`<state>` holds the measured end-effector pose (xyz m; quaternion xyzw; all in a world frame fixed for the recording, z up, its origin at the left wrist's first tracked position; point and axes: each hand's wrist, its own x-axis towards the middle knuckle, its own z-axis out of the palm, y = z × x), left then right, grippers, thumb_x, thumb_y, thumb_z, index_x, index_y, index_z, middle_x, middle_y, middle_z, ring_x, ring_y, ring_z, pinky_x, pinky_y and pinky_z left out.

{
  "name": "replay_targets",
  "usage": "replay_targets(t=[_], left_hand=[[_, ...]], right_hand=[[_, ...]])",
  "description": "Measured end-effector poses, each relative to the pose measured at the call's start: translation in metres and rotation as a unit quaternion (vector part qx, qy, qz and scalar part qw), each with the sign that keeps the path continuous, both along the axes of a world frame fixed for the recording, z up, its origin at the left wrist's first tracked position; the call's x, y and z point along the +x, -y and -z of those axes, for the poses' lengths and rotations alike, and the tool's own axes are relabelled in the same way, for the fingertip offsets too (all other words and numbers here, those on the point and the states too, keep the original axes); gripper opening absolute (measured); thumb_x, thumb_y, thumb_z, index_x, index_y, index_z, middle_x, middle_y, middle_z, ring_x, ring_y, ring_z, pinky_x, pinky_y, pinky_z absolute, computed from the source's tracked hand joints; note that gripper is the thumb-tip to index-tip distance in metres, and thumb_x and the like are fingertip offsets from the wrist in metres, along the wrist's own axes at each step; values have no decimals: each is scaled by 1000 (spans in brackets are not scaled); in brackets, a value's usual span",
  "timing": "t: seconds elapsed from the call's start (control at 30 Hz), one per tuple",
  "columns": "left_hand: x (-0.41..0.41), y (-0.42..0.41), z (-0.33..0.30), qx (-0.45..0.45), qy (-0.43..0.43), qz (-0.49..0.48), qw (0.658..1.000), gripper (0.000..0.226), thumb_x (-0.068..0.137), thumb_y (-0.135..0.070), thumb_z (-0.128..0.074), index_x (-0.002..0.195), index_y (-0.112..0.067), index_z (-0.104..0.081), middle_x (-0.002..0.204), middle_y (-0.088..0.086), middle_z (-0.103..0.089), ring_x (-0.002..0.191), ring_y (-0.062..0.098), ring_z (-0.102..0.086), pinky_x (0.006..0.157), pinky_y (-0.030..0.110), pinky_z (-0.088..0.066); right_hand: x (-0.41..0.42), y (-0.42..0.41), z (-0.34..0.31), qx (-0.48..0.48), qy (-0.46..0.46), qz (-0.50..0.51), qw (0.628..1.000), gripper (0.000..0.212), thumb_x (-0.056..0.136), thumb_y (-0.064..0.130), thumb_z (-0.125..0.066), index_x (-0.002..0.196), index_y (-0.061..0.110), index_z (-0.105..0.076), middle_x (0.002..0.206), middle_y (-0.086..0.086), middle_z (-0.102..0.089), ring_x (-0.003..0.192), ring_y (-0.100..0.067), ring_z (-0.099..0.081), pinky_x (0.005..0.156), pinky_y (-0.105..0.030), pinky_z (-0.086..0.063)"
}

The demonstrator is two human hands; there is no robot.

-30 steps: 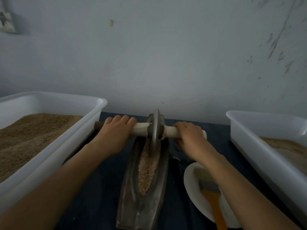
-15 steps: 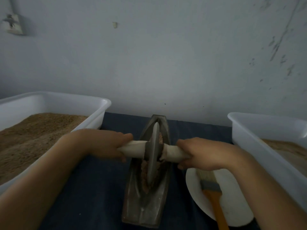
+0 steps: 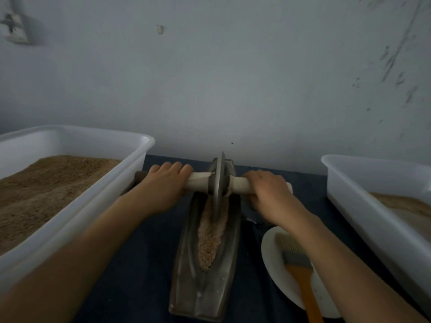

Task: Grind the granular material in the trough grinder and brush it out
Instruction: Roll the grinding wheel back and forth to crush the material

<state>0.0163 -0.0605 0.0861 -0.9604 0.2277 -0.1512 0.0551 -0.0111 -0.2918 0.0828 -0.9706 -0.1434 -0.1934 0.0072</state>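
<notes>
Both hands, left hand (image 3: 163, 187) and right hand (image 3: 268, 194), clamp the axle (image 3: 198, 181) (wheel (image 3: 218, 187) at trough (image 3: 205, 264) far end): press evenly, keeping it upright.

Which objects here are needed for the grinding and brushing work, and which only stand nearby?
Needed: trough grinder, grinding wheel, granular material, brush, left hand, right hand.

Standing nearby: left tub, right tub, plate, wall socket.

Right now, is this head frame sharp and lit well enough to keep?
Head view: dim, flat light, no glare. Wide-angle bowing curves the left bin. Forearms smear near the frame's edge; left hand, right hand and grinding wheel are slightly soft. Granules and brush stay readable.
</notes>
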Motion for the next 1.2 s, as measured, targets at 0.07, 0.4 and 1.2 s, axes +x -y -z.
replay_targets(t=[0.07,0.4,1.2], left_hand=[[5,3,8,-25,63,-1,998,38,96,-35,-43,131,-24,-33,125,-2,-42,114,19,-43,97,34,-34],[-9,-6,-3,4,-66,8,998,38,94,-37,-47,126,-22,-33,125,0,-45,113,19,-46,96,35,-37],[4,-5,6,-98,25,21,995,54,92,-33,-54,142,-26,-34,125,0,-48,116,17,-46,100,30,-32]], right_hand=[[7,1,7,24,43,-5,999,38,90,17,-55,127,14,-50,120,-5,-56,109,-22,-48,81,-30,-28],[-12,-5,-10,-47,-67,-8,997,25,92,20,-52,116,13,-48,116,-5,-54,104,-22,-49,75,-30,-28],[0,2,5,33,65,1,997,34,87,21,-60,120,13,-56,114,-7,-59,104,-26,-53,81,-32,-35]])
